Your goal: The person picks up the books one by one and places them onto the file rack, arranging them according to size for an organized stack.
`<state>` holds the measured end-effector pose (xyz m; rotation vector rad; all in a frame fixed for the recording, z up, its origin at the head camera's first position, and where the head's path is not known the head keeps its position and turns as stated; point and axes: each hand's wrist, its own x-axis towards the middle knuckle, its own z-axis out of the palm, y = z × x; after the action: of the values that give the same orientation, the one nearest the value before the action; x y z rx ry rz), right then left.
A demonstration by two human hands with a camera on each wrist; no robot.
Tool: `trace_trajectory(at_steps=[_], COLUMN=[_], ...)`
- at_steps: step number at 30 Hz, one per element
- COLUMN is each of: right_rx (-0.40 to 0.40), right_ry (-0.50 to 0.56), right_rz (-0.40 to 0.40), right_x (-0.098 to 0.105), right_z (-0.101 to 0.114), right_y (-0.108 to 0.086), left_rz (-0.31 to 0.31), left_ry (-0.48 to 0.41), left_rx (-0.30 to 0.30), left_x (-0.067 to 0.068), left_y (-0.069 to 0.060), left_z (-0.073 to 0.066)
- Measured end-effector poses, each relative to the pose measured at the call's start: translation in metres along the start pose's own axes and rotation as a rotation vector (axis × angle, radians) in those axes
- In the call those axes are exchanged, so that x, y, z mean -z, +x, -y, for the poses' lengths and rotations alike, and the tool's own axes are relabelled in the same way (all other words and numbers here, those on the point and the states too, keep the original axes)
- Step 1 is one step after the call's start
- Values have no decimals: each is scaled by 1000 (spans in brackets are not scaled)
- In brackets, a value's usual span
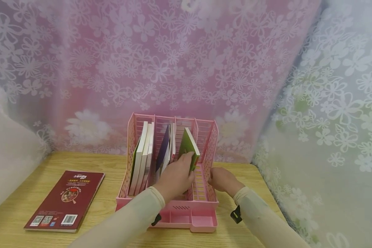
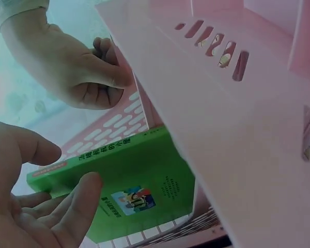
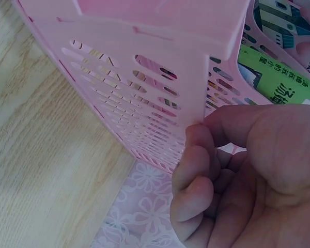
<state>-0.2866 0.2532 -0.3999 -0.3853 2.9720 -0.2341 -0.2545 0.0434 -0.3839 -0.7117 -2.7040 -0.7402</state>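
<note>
A pink book rack (image 1: pixel 189 205) with upright dividers stands on the table. In its third compartment from the left a green book (image 1: pixel 186 143) stands on end, leaning to the right. My left hand (image 1: pixel 175 177) is at the book's front, fingers loosely bent and touching the green cover. In the left wrist view the thumb of that hand (image 2: pixel 46 206) lies apart from the fingers, clear of the spine. At the rack's right wall, my right hand (image 1: pixel 224 179) pinches the front edge between thumb and curled fingers, seen closely in the right wrist view.
Several white-paged books (image 1: pixel 143 162) fill the first compartment; thinner ones and a dark blue book (image 1: pixel 163 148) lean in the second. A dark red book (image 1: pixel 66 199) lies flat on the wooden table (image 1: pixel 114 172) to the left. Flowered curtains (image 1: pixel 173 69) hang behind and right.
</note>
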Motion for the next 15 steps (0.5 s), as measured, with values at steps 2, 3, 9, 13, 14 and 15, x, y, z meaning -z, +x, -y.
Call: trace_trajectory(at_steps=[2,3,9,13,14,15], right_rx=[3,4,17,8,6,4], right_ry=[8,11,15,1,-2,-5], right_rz=[7,11,18,21,21,21], right_x=[0,0,0,-1,-1,-1], right_z=[0,0,1,0,1,1], right_y=[-1,0,0,1,2,2], left_rz=[2,0,-2,12,13,17], left_ry=[-5,4,19,-19,-32,-43], left_rx=[-5,-11,-26,12,24,38], left_x=[3,4,11,13,12,12], left_y=[-4,-7,-19,-24,-25,-26], left_z=[0,0,1,3,4,5])
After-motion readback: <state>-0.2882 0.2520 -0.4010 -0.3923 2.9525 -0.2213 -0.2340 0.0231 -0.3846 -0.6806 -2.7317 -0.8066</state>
